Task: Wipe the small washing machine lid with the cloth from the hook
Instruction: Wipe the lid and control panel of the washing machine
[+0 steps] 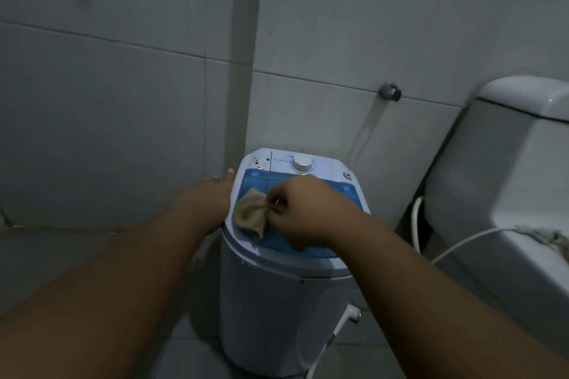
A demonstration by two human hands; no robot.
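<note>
The lid (258, 181) is translucent blue with paler blue squares along its upper edge. The cloth (249, 215) on it is plain tan. Above, the control panel (323, 164) is white, flecked with reddish-brown spots at its left end, and its dial (302, 162) is white too. The washing machine body (277, 317) is pale grey-white. The wall tiles (123, 101) are grey with thin darker grout lines. The toilet (508, 148) at the right of the frame is white.

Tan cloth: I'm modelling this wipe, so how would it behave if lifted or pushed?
The tan cloth, bunched where the right hand pinches it, is probably floppy and light. Pushed across the blue lid, it would likely crumple, not roll.
</note>
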